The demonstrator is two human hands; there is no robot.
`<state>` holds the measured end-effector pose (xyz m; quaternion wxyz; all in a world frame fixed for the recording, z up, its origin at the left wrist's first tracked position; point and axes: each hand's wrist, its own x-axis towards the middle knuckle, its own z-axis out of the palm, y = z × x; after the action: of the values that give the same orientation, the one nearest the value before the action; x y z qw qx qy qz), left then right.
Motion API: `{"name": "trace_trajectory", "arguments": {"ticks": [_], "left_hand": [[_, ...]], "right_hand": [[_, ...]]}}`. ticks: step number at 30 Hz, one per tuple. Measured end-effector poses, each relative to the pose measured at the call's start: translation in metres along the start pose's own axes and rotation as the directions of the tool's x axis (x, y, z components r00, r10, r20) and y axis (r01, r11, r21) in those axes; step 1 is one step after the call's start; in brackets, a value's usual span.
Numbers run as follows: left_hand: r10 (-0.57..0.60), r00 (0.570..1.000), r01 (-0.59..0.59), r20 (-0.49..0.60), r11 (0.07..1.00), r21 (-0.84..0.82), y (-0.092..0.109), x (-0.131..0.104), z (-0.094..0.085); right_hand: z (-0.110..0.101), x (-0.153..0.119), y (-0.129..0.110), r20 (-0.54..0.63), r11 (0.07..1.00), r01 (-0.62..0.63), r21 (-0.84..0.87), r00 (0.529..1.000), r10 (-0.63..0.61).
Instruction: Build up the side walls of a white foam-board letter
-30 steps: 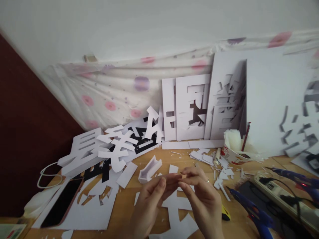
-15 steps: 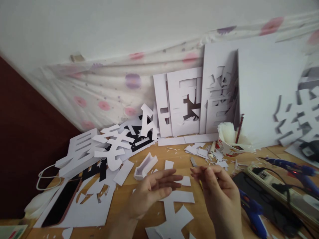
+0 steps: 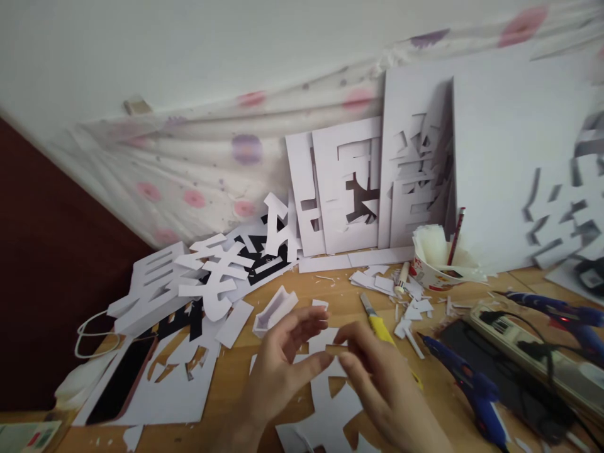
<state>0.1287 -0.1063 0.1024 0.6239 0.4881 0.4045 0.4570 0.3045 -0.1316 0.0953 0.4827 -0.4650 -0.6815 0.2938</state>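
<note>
White cut-out piece [image 3: 321, 396] is lying on the desk [image 3: 230, 372] below both hands, partly covered and cut off at the bottom. Left hand [image 3: 285, 365] has its grip spread wide; right hand [image 3: 380, 374] is loosely curled, thumb and forefinger apart, as far as I can tell. Yellow knife [image 3: 379, 326] is half hidden behind it. Tub [image 3: 430, 277] has red print, too small to read.
</note>
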Motion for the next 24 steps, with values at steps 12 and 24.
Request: {"name": "trace_trajectory", "arguments": {"ticks": [12,24], "left_hand": [[-0.065,0.994,0.053,0.086,0.988,0.142,-0.003,-0.001,-0.007],[0.01,0.981,-0.017,-0.195,0.999,-0.035,0.0,0.022,-0.063]], "right_hand": [[0.012,0.001,0.019,0.117,0.963,-0.028,0.27,0.993,-0.004],[-0.035,-0.009,0.031,-0.224,0.898,-0.207,0.387,0.924,0.31]]}}
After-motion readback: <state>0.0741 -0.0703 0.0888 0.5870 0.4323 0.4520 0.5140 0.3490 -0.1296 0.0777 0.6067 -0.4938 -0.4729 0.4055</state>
